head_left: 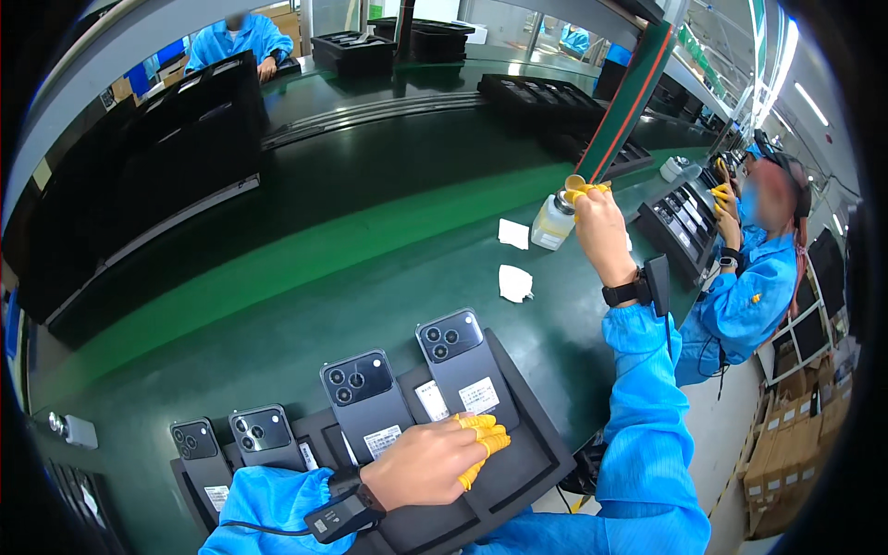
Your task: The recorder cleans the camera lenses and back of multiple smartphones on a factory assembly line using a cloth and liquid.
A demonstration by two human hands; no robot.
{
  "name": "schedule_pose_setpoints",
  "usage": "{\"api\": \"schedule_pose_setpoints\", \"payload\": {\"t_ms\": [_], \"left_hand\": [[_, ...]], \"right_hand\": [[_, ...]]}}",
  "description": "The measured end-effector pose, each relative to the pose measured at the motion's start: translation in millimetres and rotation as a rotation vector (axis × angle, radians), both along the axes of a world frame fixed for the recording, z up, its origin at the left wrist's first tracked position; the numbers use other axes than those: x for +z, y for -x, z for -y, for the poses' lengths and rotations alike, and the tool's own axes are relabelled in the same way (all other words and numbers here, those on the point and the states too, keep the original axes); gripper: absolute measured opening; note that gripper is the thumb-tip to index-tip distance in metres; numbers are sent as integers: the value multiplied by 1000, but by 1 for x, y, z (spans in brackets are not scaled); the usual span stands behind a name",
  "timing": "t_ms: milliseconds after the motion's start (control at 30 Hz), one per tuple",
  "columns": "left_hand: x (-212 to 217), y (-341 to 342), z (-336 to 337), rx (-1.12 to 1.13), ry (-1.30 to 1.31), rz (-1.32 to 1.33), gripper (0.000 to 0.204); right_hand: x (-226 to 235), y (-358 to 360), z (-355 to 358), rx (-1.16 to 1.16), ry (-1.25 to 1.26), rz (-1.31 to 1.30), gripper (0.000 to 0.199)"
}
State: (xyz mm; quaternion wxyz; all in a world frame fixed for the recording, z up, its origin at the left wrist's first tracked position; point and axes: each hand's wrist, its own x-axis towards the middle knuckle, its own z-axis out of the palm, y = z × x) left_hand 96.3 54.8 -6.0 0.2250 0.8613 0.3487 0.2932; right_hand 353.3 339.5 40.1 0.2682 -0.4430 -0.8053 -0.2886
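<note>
My right hand (599, 231), reaching far to the right with yellow finger covers on, has its fingers closed at the metal top of a white dispenser bottle (552, 225). A round tan lid (575, 182) stands up beside those fingertips. Over the dark tray (546, 453), my left hand (430, 462) is closed, its covered fingers bent next to the lower end of the rightmost phone (460, 347); what they hold, if anything, is hidden. Farther left, a dark phone (361, 384), another phone (262, 433) and the leftmost phone (194, 444) lean camera side up in the tray.
Two white wipes, one folded (513, 234) and one crumpled (515, 283), lie on the green table (370, 287). Another bottle (74, 430) is at the left edge. Black trays (166, 176) stand behind. A co-worker (754, 268) works at a tray (683, 222) on the right.
</note>
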Motion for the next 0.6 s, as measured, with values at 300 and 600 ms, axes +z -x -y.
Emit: {"api": "schedule_pose_setpoints", "payload": {"t_ms": [300, 600], "left_hand": [[-5, 0, -1, -23, -18, 31, 28], [1, 0, -2, -42, -14, -24, 41]], "right_hand": [[2, 33, 57, 225, 126, -148, 19], [0, 96, 146, 742, 298, -76, 31]]}}
